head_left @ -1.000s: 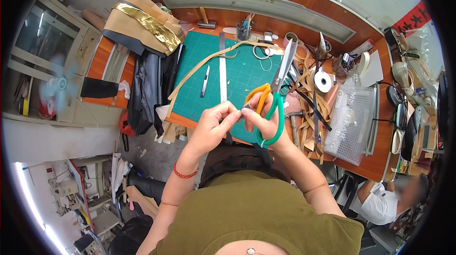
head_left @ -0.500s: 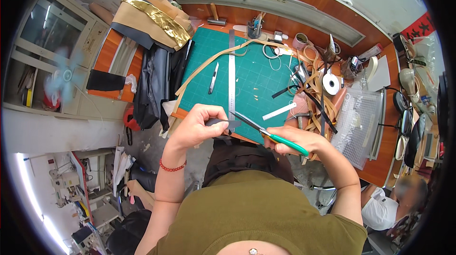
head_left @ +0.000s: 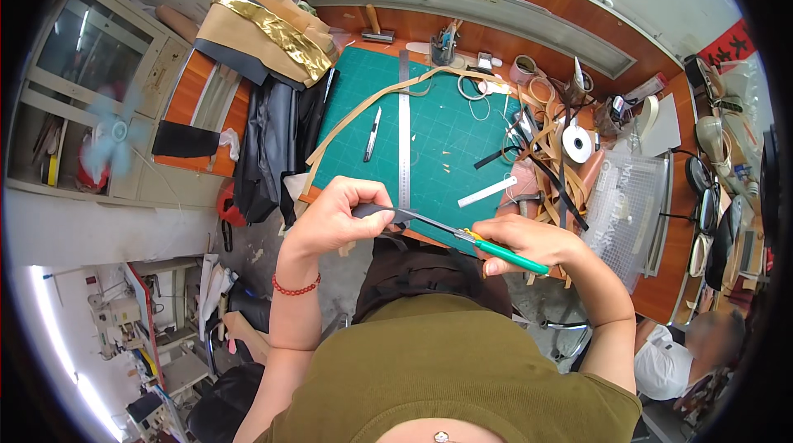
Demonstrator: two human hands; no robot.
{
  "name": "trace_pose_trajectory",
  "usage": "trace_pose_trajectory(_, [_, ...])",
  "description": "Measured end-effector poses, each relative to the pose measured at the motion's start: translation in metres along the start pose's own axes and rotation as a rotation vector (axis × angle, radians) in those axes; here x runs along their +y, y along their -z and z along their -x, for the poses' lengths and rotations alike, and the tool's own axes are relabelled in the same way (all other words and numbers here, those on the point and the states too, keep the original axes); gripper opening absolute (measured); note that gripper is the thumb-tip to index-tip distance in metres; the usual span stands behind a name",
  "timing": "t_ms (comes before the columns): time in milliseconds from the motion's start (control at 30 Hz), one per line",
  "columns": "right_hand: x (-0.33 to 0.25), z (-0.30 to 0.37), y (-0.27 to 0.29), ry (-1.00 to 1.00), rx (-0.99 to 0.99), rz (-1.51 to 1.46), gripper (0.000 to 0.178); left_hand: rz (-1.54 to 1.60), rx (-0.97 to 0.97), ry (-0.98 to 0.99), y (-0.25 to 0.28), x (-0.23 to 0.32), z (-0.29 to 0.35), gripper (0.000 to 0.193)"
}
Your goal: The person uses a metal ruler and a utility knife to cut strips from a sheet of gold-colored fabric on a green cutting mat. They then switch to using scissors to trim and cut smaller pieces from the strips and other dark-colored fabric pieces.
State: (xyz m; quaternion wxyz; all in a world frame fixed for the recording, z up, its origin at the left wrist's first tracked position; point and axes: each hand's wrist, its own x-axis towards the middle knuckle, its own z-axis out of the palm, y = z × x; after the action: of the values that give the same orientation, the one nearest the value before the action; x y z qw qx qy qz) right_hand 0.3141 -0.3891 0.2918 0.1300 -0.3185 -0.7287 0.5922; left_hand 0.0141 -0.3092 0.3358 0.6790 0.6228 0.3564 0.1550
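My left hand pinches a small dark grey strip between thumb and fingers, above the front edge of the green cutting mat. From the right, my right hand grips scissors with green handles. Their blades point left and meet the strip beside my left thumb; whether they cut into it I cannot tell. Behind my hands a long steel ruler lies across the mat. To its left rests a utility knife. A short white ruler lies to the right.
A tan leather strip curves over the mat. Tangled straps and a white tape roll crowd the right side. A hammer lies at the back. Black material hangs at the left. A person sits at lower right.
The scissor blades have closed together and come down onto the strip. My right hand has shifted slightly right and down, while my left hand has barely moved.
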Motion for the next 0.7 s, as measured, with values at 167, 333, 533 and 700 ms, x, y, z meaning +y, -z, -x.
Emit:
trace_pose_trajectory(167, [-0.001,0.002,-0.001,0.002,-0.002,-0.044,0.058,-0.025,-0.034,-0.011,-0.001,0.006,-0.001,0.012])
trace_pose_trajectory(333, [-0.001,0.003,-0.003,0.025,0.006,-0.083,0.056,-0.033,-0.041,-0.004,-0.001,0.007,-0.001,0.013])
trace_pose_trajectory(533, [-0.006,0.002,-0.005,-0.019,0.046,-0.079,0.056,-0.059,-0.013,-0.023,-0.002,0.009,0.001,0.012])
trace_pose_trajectory(700, [-0.005,0.002,-0.011,-0.02,0.115,-0.005,0.055,-0.073,-0.001,-0.053,-0.001,0.007,0.001,0.011])
